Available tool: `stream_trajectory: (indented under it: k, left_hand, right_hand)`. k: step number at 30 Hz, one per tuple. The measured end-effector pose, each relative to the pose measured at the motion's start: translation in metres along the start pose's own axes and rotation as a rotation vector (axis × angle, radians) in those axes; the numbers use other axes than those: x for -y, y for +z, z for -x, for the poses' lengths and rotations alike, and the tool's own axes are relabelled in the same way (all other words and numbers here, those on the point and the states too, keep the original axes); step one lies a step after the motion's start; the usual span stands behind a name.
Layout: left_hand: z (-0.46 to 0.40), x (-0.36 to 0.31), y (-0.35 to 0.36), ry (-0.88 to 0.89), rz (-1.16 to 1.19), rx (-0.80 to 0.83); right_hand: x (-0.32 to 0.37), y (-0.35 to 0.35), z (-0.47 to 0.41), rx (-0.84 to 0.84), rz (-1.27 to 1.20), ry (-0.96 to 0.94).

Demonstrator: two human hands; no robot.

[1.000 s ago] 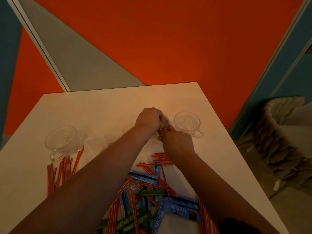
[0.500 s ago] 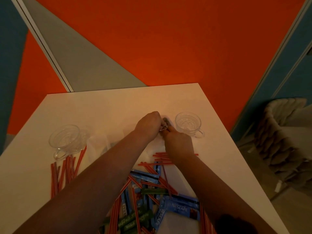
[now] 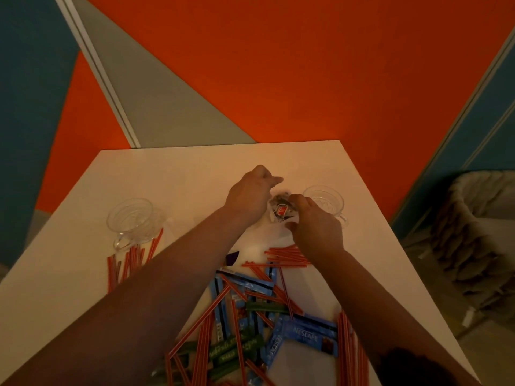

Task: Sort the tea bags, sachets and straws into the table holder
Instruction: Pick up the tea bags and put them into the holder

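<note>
So, biggest first: the white table (image 3: 83, 274) is flat and stiff, so everything on it slides easily. I can't pick out a proper compartment holder; I see two clear glass cups, left cup (image 3: 131, 221) and right cup (image 3: 323, 200), rigid, breakable, probably light enough to tip if bumped. The main pile sits near the camera: blue sachets (image 3: 306, 332) and green sachets (image 3: 228, 352), flat foil or paper sticks, light, slick, best pinched by an end or edge. Red straws (image 3: 287, 256) are thin, light, somewhat bendy, prone to rolling; I'd gather them in a bunch mid-length. More straws (image 3: 128, 260) lie just beside the left cup. Smallest: the tea bags (image 3: 281, 208), between both hands, near the right cup. Soft, near weightless, paper that tears, with a red tag; take them by the bag corner or tag, gently. Left hand (image 3: 250, 196) is curled over the bags, though I cannot tell whether it actually grips any. Right hand (image 3: 315, 227) has fingers curled onto the cluster, looks like a pinch.
</note>
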State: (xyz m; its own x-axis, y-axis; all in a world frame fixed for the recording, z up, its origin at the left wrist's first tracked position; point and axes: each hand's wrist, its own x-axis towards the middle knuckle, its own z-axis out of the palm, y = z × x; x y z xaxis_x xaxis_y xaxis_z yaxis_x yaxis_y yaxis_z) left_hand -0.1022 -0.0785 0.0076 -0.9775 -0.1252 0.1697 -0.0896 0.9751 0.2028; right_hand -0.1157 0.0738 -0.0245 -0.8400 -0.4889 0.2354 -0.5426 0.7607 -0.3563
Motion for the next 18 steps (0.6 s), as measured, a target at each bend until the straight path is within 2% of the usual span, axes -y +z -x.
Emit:
stream_trajectory:
  k: [7,18]
  left_hand:
    - [0.065,0.031,-0.045,0.002,0.137,-0.104]
    - [0.239,0.127,-0.095,-0.330,0.170,-0.131]
  right_hand:
    - [0.021,-0.010,0.015,-0.059,-0.072,-0.032]
    - [0.122,0.008,0.070,0.037,-0.162,-0.271]
